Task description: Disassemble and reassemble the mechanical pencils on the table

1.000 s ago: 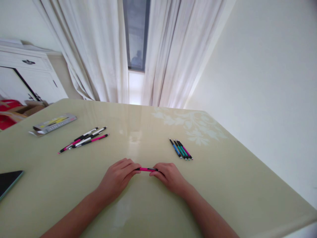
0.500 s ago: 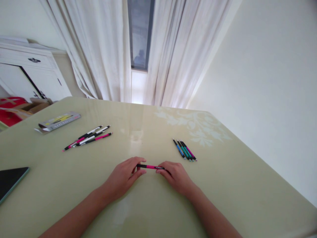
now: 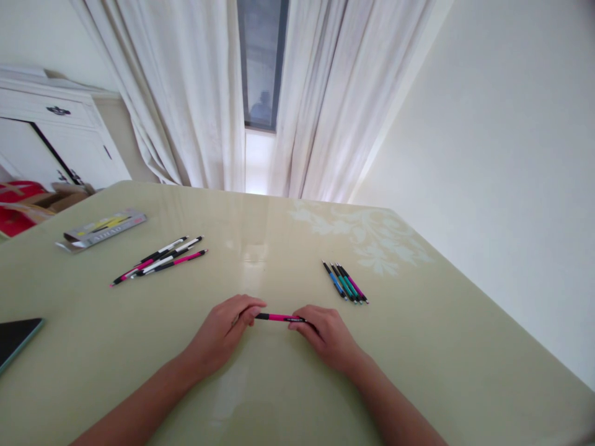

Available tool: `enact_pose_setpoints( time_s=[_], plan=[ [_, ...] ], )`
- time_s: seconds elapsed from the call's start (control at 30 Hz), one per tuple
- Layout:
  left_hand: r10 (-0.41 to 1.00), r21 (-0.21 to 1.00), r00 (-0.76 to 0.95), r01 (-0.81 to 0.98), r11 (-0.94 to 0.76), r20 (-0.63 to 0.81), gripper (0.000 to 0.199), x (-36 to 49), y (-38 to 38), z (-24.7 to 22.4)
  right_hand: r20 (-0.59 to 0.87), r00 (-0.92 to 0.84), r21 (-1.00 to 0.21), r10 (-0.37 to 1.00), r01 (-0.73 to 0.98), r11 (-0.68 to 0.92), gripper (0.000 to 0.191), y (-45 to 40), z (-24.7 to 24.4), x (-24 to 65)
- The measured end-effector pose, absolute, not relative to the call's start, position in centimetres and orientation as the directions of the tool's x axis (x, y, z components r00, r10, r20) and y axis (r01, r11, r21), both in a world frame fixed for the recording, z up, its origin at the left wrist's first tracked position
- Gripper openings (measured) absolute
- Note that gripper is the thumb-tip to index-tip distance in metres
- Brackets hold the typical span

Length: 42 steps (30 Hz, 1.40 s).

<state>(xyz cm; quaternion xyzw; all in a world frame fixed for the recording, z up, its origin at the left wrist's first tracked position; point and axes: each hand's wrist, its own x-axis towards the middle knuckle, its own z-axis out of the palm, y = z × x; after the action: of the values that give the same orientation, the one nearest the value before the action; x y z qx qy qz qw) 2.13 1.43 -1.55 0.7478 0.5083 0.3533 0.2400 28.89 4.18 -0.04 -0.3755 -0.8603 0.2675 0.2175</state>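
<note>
A pink pen (image 3: 277,318) with black ends lies level between my two hands, over the near middle of the table. My left hand (image 3: 224,328) pinches its black left end between thumb and fingers. Around the right end my right hand (image 3: 326,334) is closed, and its fingertips hide part of the pen. Beyond my right hand, several blue, green and purple pens (image 3: 344,282) lie side by side. Farther left, a loose pile of white, black and pink pens (image 3: 162,259) rests on the tabletop.
On the pale glossy table (image 3: 279,396), an opened pen box (image 3: 105,229) lies at the far left. A dark tablet-like device (image 3: 18,337) sits at the left edge. Behind the table hang white curtains (image 3: 186,93); a white cabinet (image 3: 60,130) stands at the back left.
My left thumb and fingers have closed on the pen's left end, where they were more spread before. The pen and both hands sit slightly lower in view.
</note>
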Motion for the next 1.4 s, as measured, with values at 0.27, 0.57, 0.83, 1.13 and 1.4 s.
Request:
enact_pose_setpoints(
  time_s=[0.27,0.57,0.83,1.13,1.4],
  plan=[
    [0.96,0.754,0.182,0.595,-0.28,0.212,0.046,2.1,1.4,-1.5,0.09,-0.614,-0.586,0.784,0.604,0.54,0.036,4.9,0.2,28.1],
    [0.994,0.812,0.023,0.574,-0.103,0.109,0.053,1.4,1.6,-1.1,0.018,-0.651,-0.588,0.759,0.607,0.535,0.028,7.4,1.5,25.7],
    [0.989,0.791,0.033,0.597,-0.133,0.141,0.053,1.6,1.7,-1.2,0.118,-0.638,-0.703,0.761,0.488,0.518,0.037,6.8,-0.2,26.7],
    [0.988,0.778,0.061,0.61,-0.15,0.142,0.049,1.4,1.5,-0.8,0.102,-0.619,-0.759,0.779,0.458,0.463,0.035,7.3,0.0,26.8],
    [0.982,0.762,0.118,0.62,-0.188,0.146,0.037,1.6,1.3,-0.8,0.138,-0.642,-0.757,0.754,0.422,0.498,0.036,7.2,-0.1,26.9]
  ],
)
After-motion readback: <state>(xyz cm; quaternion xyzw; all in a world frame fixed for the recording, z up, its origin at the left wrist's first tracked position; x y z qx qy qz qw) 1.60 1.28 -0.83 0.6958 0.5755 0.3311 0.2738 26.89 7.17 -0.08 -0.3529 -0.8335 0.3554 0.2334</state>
